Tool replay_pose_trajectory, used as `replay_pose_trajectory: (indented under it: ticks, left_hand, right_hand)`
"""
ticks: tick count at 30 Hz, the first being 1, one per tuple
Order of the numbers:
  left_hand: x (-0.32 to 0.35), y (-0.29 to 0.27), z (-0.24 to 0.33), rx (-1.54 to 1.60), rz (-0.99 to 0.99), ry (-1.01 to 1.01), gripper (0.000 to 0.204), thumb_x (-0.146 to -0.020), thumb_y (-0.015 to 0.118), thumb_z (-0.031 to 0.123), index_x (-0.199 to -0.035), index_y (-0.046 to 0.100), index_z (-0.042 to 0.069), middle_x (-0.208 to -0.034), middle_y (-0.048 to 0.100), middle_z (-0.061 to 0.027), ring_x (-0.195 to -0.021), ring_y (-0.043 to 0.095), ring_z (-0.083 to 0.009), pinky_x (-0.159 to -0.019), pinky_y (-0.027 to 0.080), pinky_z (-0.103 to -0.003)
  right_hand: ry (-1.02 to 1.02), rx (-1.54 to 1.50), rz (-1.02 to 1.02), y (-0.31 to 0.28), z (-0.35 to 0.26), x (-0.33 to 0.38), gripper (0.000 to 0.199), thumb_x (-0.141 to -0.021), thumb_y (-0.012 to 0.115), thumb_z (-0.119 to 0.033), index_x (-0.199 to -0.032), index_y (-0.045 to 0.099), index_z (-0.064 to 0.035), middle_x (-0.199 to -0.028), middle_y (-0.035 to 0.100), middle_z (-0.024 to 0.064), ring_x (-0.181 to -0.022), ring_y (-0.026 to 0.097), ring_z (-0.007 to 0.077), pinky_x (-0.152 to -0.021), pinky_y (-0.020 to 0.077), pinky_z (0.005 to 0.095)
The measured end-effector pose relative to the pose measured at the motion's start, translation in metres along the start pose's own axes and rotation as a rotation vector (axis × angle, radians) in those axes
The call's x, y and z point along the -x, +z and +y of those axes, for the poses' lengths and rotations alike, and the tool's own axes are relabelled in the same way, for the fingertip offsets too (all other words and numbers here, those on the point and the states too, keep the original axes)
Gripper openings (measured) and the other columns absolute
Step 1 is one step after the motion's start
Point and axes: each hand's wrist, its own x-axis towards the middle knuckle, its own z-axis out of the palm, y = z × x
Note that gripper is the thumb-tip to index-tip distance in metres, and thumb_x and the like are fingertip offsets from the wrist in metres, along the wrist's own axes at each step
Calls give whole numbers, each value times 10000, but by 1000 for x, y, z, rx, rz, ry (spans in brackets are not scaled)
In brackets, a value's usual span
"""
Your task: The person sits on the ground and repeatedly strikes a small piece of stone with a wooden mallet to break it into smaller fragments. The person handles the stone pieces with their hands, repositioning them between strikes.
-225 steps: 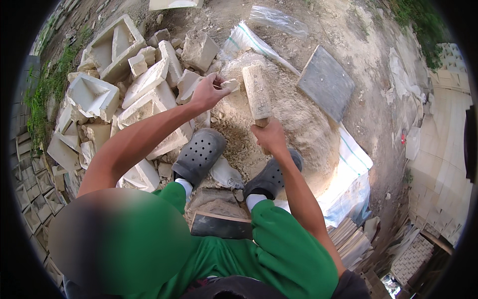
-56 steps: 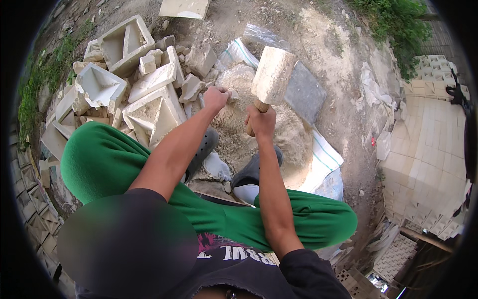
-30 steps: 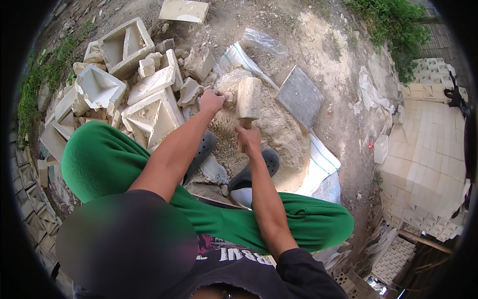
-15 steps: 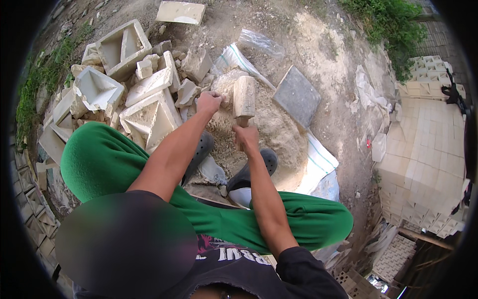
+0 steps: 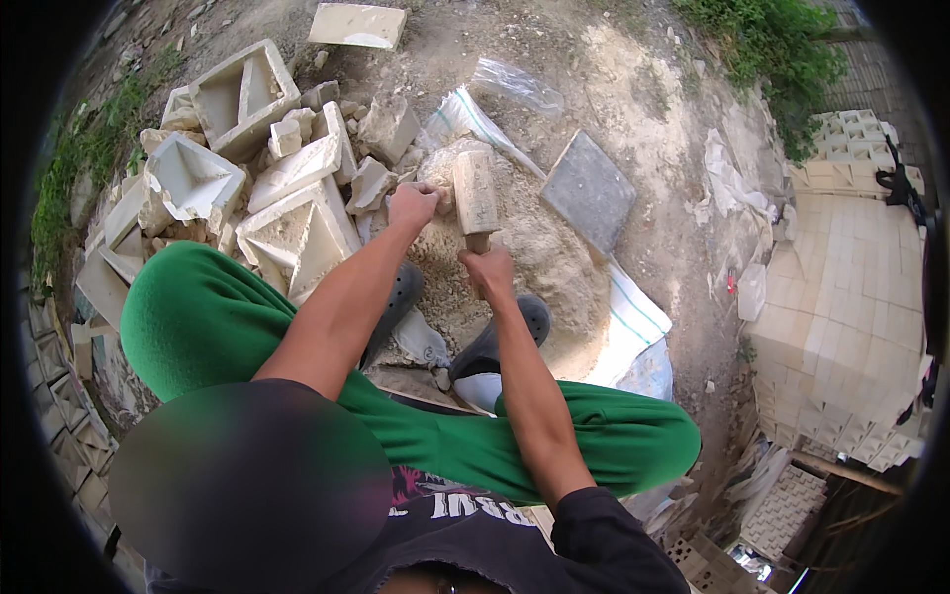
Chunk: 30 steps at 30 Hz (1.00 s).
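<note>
L hand [image 5: 414,205]: fingertips together, prob. pinching small pale chunk [image 5: 445,202]; edges hard to make out vs. dust.
R hand [image 5: 486,270]: clamped round handle of mallet [image 5: 475,194].
Mallet pos.: head over powder heap [image 5: 557,265], just R of chunk.
Crowding L: broken blocks [image 5: 302,230] piled close to L hand.
Crowding R: grey slab [image 5: 591,193] at heap's far R edge; white sack [image 5: 635,309] w/ stripes under heap, showing both ends.
Feet: dark clogs [image 5: 529,319] at heap's near side.
Farther: clear plastic [image 5: 517,85] past sack; block stack [image 5: 841,297] far R.
Writing: white lettering + pink print on dark shirt [image 5: 495,554], partly lost in folds.
</note>
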Motion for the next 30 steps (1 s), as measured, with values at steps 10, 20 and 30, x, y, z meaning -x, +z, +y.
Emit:
replay_pose_trajectory:
  ticks: [10,20,30]
  left_hand:
    - [3,7,-5,19,46,7,221,-820,763,318,-964,805,157,-861,760,-108,-794,724,-241,-783,557,-372]
    - [5,6,-12,24,108,44,201,-824,762,302,-948,808,151,-808,749,-117,-741,716,-241,-743,552,-365]
    - [8,11,-8,-2,122,63,212,-820,756,293,-933,800,119,-813,743,-131,-770,719,-279,-759,551,-387]
  right_hand:
    - [-162,-94,177,14,-11,9,306,-749,697,-282,-725,688,23,-593,664,116,-511,671,222,-570,540,365]
    - [-265,-53,302,-7,-41,3,310,-755,725,-304,-674,690,-7,-544,646,106,-526,674,209,-567,528,373]
    - [30,-115,-4,-11,-22,5,281,-751,729,-278,-756,698,2,-599,671,108,-549,694,215,-560,551,362]
